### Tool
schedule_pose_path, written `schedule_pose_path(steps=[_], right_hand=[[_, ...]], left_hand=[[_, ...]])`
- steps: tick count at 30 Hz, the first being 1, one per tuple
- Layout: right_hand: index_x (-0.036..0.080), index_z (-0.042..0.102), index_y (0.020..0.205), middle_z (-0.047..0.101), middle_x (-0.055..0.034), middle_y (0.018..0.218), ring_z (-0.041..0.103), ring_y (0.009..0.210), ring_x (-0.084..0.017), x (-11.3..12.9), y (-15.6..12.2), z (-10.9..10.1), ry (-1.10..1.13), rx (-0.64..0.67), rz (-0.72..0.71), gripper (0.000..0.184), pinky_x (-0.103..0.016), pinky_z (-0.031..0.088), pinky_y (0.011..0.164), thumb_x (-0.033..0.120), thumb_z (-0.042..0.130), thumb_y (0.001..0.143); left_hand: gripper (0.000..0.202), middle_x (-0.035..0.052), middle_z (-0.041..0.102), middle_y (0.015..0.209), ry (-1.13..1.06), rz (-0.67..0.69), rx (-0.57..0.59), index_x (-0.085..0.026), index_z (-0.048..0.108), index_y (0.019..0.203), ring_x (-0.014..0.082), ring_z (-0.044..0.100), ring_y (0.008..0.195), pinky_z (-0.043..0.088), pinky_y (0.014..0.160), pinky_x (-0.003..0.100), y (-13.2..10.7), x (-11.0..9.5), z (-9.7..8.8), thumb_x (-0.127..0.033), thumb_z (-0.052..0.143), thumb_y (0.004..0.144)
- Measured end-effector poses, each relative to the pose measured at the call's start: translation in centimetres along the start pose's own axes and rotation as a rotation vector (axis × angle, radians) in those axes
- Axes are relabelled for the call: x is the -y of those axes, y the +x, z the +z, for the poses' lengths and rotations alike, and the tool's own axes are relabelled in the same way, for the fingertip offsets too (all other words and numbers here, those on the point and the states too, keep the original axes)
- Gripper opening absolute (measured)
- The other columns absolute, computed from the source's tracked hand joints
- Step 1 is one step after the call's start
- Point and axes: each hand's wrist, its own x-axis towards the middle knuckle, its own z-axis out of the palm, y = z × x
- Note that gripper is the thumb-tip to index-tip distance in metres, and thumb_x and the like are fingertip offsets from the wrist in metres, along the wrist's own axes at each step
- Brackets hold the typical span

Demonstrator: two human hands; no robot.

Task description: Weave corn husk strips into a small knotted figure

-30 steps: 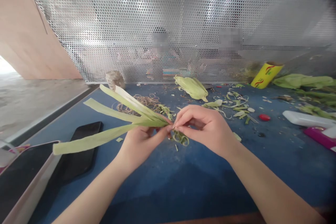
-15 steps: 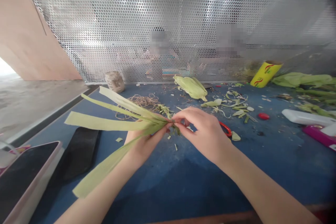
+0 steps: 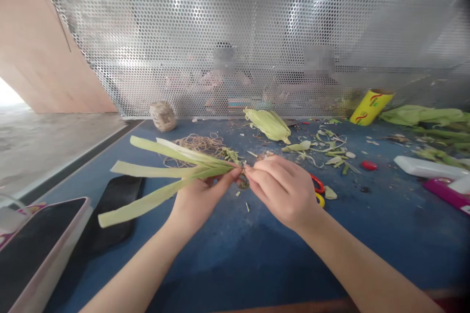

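My left hand (image 3: 196,199) grips a bundle of pale green corn husk strips (image 3: 165,171) at its gathered end; the strips fan out to the left above the blue table (image 3: 257,254). My right hand (image 3: 282,188) pinches the same gathered end from the right, fingertips touching those of the left hand. Small green shreds hang between the fingertips. Red and yellow scissor handles (image 3: 318,190) peek out from behind my right hand.
A husked corn cob (image 3: 268,123), a pile of rubber bands (image 3: 196,144) and husk scraps (image 3: 326,149) lie further back. A black phone (image 3: 113,205) and a tablet (image 3: 33,239) lie left. A yellow roll (image 3: 370,106), white case (image 3: 426,166) and leaves (image 3: 422,113) are right. Perforated metal screen (image 3: 257,34) behind.
The husk strips have swung: the lowest strip dropped down, then rose back toward level. Both hands shifted slightly right and stay pinched at the bundle's end. The scissor handles have come into view.
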Motion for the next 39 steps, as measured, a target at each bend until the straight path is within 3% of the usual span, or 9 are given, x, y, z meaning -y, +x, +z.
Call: schedule_pose_path(steps=[4, 8, 14, 21, 29, 34, 36, 39], right_hand=[[0.020, 0.059, 0.075, 0.067, -0.0029, 0.068, 0.060, 0.060, -0.015, -0.1, 0.1, -0.3, -0.022, -0.050, -0.016, 0.012, -0.028, 0.049, 0.054, 0.008, 0.061, 0.075], [0.018, 0.060, 0.080, 0.069, -0.0039, 0.070, 0.062, 0.058, -0.015, -0.3, 0.3, -0.6, -0.001, -0.080, -0.021, 0.013, -0.027, 0.047, 0.053, 0.008, 0.063, 0.073], [0.020, 0.063, 0.076, 0.071, -0.0023, 0.072, 0.061, 0.055, -0.012, -0.8, 0.4, -1.1, 0.050, -0.035, -0.111, 0.011, -0.026, 0.046, 0.052, 0.009, 0.060, 0.077], [0.021, 0.065, 0.073, 0.071, -0.0018, 0.074, 0.061, 0.056, -0.011, -0.7, 0.2, -0.8, 0.018, -0.005, -0.103, 0.015, -0.025, 0.046, 0.051, 0.011, 0.056, 0.080], [0.017, 0.063, 0.086, 0.069, -0.0045, 0.078, 0.063, 0.067, -0.014, 0.0, -0.4, 0.0, 0.222, -0.019, 0.184, 0.009, -0.026, 0.049, 0.062, 0.013, 0.056, 0.080], [0.018, 0.061, 0.077, 0.066, -0.0033, 0.075, 0.061, 0.068, -0.014, 0.0, 0.1, -0.3, 0.428, 0.074, 0.256, 0.009, -0.027, 0.048, 0.066, 0.014, 0.054, 0.081], [0.019, 0.058, 0.073, 0.063, -0.0020, 0.073, 0.059, 0.070, -0.013, -0.2, 0.5, -0.4, 0.584, 0.105, 0.385, 0.010, -0.028, 0.047, 0.069, 0.016, 0.054, 0.081], [0.019, 0.056, 0.071, 0.061, -0.0036, 0.085, 0.058, 0.079, -0.014, -0.4, 0.9, -0.3, 0.875, 0.207, 0.681, 0.008, -0.028, 0.048, 0.071, 0.022, 0.057, 0.078]], left_hand=[[0.010, -0.0024, 0.070, 0.069, -0.075, 0.051, 0.025, -0.023, 0.068, 0.078, 0.0157, 0.065, 0.071, 0.052, 0.076, 0.027, -0.1, -0.3, -0.1, -0.025, 0.060, 0.074], [0.009, -0.0016, 0.066, 0.068, -0.152, 0.079, 0.072, -0.020, 0.066, 0.074, 0.0130, 0.062, 0.064, 0.053, 0.064, 0.023, -0.2, -0.5, -0.1, -0.024, 0.058, 0.074], [0.011, -0.0008, 0.065, 0.070, -0.068, 0.147, 0.144, -0.020, 0.063, 0.075, 0.0129, 0.060, 0.067, 0.051, 0.067, 0.025, -0.2, -0.2, -0.3, -0.024, 0.053, 0.078], [0.010, 0.0010, 0.064, 0.070, 0.037, 0.257, 0.005, -0.019, 0.061, 0.072, 0.0139, 0.059, 0.066, 0.049, 0.067, 0.026, -0.3, 0.0, 0.2, -0.023, 0.053, 0.077], [0.008, -0.0013, 0.060, 0.069, -0.040, 0.178, -0.116, -0.018, 0.058, 0.079, 0.0113, 0.058, 0.064, 0.049, 0.063, 0.020, -0.4, -0.1, 0.4, -0.023, 0.051, 0.080], [0.009, -0.0014, 0.060, 0.069, -0.044, 0.170, -0.131, -0.018, 0.057, 0.078, 0.0113, 0.057, 0.064, 0.048, 0.061, 0.020, -0.3, -0.2, 0.3, -0.024, 0.051, 0.080], [0.008, -0.0012, 0.059, 0.069, -0.060, 0.197, -0.096, -0.018, 0.056, 0.076, 0.0112, 0.056, 0.063, 0.047, 0.059, 0.020, -0.3, -0.3, 0.3, -0.023, 0.050, 0.080], [0.008, -0.0001, 0.059, 0.071, -0.042, 0.236, -0.032, -0.019, 0.056, 0.074, 0.0121, 0.056, 0.067, 0.047, 0.065, 0.022, -0.3, -0.4, 0.4, -0.019, 0.049, 0.079]])
